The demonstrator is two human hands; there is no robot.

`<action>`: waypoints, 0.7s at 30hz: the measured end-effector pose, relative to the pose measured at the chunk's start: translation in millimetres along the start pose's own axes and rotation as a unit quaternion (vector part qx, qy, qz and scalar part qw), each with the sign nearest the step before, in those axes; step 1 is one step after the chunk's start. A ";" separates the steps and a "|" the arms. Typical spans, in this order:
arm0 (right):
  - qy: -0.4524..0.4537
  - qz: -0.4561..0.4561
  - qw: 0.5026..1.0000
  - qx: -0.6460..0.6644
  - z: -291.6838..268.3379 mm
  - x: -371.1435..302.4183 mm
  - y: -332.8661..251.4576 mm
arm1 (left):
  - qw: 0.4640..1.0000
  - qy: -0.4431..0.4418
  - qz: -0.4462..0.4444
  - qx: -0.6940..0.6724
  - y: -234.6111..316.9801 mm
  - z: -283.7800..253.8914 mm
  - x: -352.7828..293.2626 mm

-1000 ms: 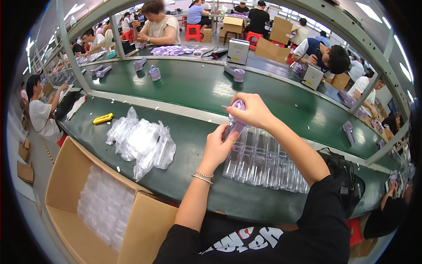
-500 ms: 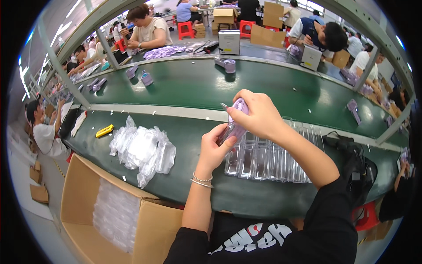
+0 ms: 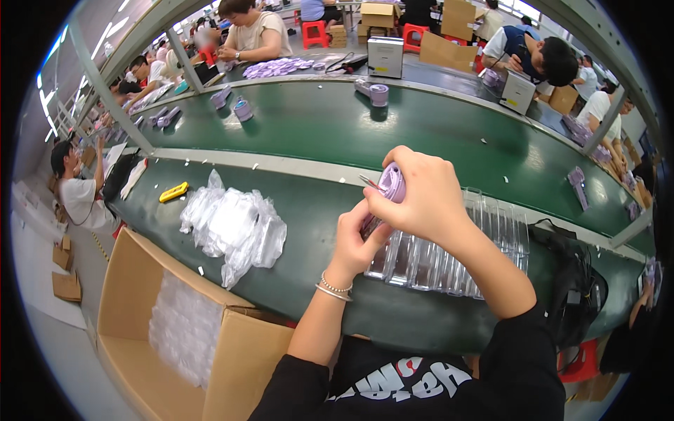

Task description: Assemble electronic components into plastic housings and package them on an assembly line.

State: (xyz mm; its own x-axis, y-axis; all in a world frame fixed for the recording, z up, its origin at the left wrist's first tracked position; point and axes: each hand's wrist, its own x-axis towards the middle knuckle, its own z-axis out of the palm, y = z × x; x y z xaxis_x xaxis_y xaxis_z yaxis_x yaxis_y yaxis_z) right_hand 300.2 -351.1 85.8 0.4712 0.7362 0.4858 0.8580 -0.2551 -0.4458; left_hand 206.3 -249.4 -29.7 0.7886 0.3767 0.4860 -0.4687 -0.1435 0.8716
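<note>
Over the green bench I hold a light purple plastic housing with a round, ringed end (image 3: pixel 395 184) between both hands. My right hand (image 3: pixel 428 193) is closed over its upper, round end, thumb toward me. My left hand (image 3: pixel 354 242) grips the lower part, which is mostly hidden by fingers. A thin metallic pronged piece (image 3: pixel 369 182) sticks out to the left beside the round end; whether it belongs to the housing or is a separate tool I cannot tell. Below and right of my hands lies a row of clear plastic cases (image 3: pixel 414 265), partly covered by my right forearm.
Crumpled clear plastic bags (image 3: pixel 239 228) and a yellow utility knife (image 3: pixel 173 192) lie left. An open cardboard box (image 3: pixel 260 358) holds clear plastic pieces. A black bag (image 3: pixel 572 281) sits right. Beyond runs a green conveyor belt (image 3: pixel 435 130) with purple parts; people work behind it.
The purple housing has turned in my hands, so its round, ringed end shows more. Both hands sit slightly further right in view, and the surroundings have shifted as well.
</note>
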 end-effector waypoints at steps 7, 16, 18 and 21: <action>0.024 -0.005 0.999 0.029 -6.7 3.2 -2.0 | 0.979 0.081 0.023 -0.186 -1.6 6.3 3.3; 0.087 0.046 0.979 0.180 -5.7 -9.5 11.5 | 0.928 0.269 -0.032 -0.256 -1.7 -6.7 8.9; 0.072 -0.018 0.990 0.121 3.1 -16.3 7.2 | 0.914 0.309 -0.041 -0.261 -7.5 -9.2 8.7; 0.106 -0.047 0.992 0.055 12.6 -21.7 2.2 | 0.909 0.335 -0.122 -0.214 -11.7 -13.6 9.3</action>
State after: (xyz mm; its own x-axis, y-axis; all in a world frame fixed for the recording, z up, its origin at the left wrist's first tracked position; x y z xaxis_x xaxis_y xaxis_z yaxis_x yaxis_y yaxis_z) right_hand 289.3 -359.7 64.8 0.4321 0.6016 0.6718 0.8784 -0.1122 -0.4645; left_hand 213.7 -231.8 -36.2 0.5370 0.8436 0.0090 -0.5385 0.3345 0.7734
